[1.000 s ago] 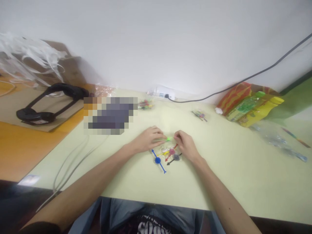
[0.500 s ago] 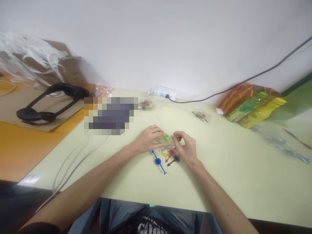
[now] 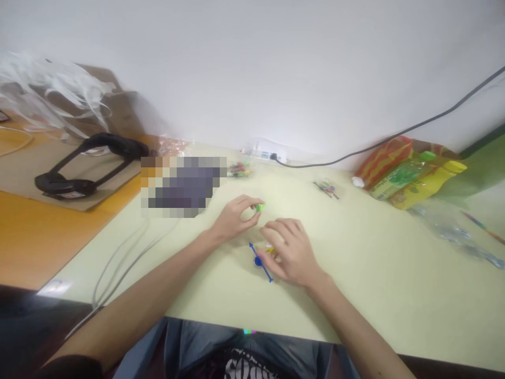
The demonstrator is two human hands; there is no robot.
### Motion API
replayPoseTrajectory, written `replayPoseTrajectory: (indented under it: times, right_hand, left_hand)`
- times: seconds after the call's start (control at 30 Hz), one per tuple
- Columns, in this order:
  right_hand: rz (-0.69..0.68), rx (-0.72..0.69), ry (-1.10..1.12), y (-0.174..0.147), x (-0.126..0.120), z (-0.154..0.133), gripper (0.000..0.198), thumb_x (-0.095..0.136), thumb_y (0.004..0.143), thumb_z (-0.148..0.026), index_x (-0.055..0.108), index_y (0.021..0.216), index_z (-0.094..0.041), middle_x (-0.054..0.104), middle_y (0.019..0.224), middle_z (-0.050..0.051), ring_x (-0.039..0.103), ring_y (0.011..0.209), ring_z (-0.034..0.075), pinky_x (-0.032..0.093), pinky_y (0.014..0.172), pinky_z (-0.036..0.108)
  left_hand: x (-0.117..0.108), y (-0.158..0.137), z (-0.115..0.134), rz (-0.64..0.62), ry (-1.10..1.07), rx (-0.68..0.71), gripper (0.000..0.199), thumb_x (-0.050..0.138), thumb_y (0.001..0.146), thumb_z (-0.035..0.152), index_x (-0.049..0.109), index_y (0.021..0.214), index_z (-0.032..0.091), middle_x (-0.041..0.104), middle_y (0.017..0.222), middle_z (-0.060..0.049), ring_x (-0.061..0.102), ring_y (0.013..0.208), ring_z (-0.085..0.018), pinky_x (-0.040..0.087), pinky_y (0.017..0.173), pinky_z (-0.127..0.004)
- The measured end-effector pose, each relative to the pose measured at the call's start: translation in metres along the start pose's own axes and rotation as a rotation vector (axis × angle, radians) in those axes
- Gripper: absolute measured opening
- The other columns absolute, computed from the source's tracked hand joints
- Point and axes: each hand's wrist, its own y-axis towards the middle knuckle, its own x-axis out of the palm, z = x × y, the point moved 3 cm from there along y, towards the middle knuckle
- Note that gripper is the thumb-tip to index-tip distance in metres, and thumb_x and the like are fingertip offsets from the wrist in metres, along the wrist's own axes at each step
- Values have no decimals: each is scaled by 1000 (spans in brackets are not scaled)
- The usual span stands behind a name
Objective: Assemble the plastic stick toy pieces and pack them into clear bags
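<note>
My left hand (image 3: 232, 220) pinches a small bright green plastic piece (image 3: 259, 208) between thumb and fingertips, raised over the table. My right hand (image 3: 292, 255) is lower and to the right, fingers curled loosely, thumb apart from them. Under its thumb side lies a blue arrow-shaped piece (image 3: 258, 261) with a round hub, flat on the table. A bit of a yellow piece (image 3: 272, 249) shows between the right thumb and fingers. Whatever else lies beneath the right hand is hidden.
Two small heaps of coloured plastic pieces, one left (image 3: 240, 169) and one right (image 3: 326, 188), lie toward the wall. A power strip (image 3: 268, 152), a blurred-out dark object (image 3: 183, 184), snack packaging (image 3: 426, 184), a plastic bag (image 3: 453, 229) and a black frame (image 3: 92, 163) surround the work area.
My right hand has let go of the green piece and come down over the pieces on the table. My left hand keeps the green piece and has shifted slightly up.
</note>
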Motion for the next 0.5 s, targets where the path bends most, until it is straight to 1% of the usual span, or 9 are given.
replayPoseTrajectory:
  times: [0.07, 0.1, 0.13, 0.2, 0.27, 0.37, 0.43, 0.5]
  right_hand:
    - [-215, -64, -35, 5, 8, -19, 44, 53, 101, -49, 59, 134, -22, 62, 135, 16, 53, 125, 37, 43, 104, 58]
    - [-290, -73, -50, 5, 13, -26, 47, 50, 101, -52, 58, 138, -24, 58, 142, 15, 48, 131, 39, 39, 108, 62]
    - [-347, -70, -62, 5, 19, -31, 48, 47, 102, -54, 57, 140, -26, 54, 148, 14, 43, 137, 41, 35, 111, 66]
    - [-417, -40, -74, 2, 28, -33, 46, 45, 103, -50, 57, 142, -28, 48, 155, 11, 37, 142, 42, 29, 115, 69]
    - [-456, -5, -67, -4, 33, -29, 42, 46, 104, -45, 58, 140, -28, 49, 155, 10, 39, 142, 40, 32, 115, 67]
    - [-456, 21, -55, -14, 33, -18, 38, 49, 104, -37, 59, 139, -27, 55, 149, 11, 47, 138, 37, 40, 111, 62]
    - [-437, 22, -64, -22, 30, -12, 37, 50, 104, -32, 59, 139, -26, 58, 147, 10, 49, 138, 36, 43, 109, 60]
    - [-416, 18, -78, -30, 26, -5, 38, 50, 103, -28, 59, 141, -26, 58, 147, 10, 49, 139, 35, 45, 109, 57]
  left_hand:
    - [-2, -1, -6, 8, -24, -69, 24, 60, 95, 25, 68, 117, 21, 72, 100, -5, 68, 94, -18, 54, 93, -34]
    - [-2, -2, -9, -4, -35, -106, 23, 60, 95, 27, 69, 116, 21, 72, 103, -5, 68, 96, -19, 53, 95, -34]
    - [-2, -3, -12, -25, -48, -146, 23, 59, 95, 28, 69, 115, 21, 73, 107, -5, 68, 99, -19, 53, 97, -34]
    - [1, -4, -19, -84, -80, -231, 25, 58, 95, 32, 69, 115, 21, 73, 111, -5, 69, 102, -20, 53, 98, -34]
    - [5, -4, -27, -123, -123, -306, 26, 58, 95, 35, 70, 114, 21, 74, 105, -4, 69, 96, -19, 55, 93, -33]
    - [7, -2, -38, -127, -161, -359, 28, 58, 95, 38, 70, 113, 20, 74, 94, -2, 70, 87, -18, 56, 86, -31]
    - [7, 0, -43, -116, -135, -358, 29, 58, 94, 39, 70, 112, 20, 75, 93, -2, 70, 88, -19, 56, 87, -32]
    - [7, 2, -47, -109, -85, -339, 29, 59, 93, 39, 70, 112, 20, 76, 97, -3, 71, 93, -20, 55, 92, -34]
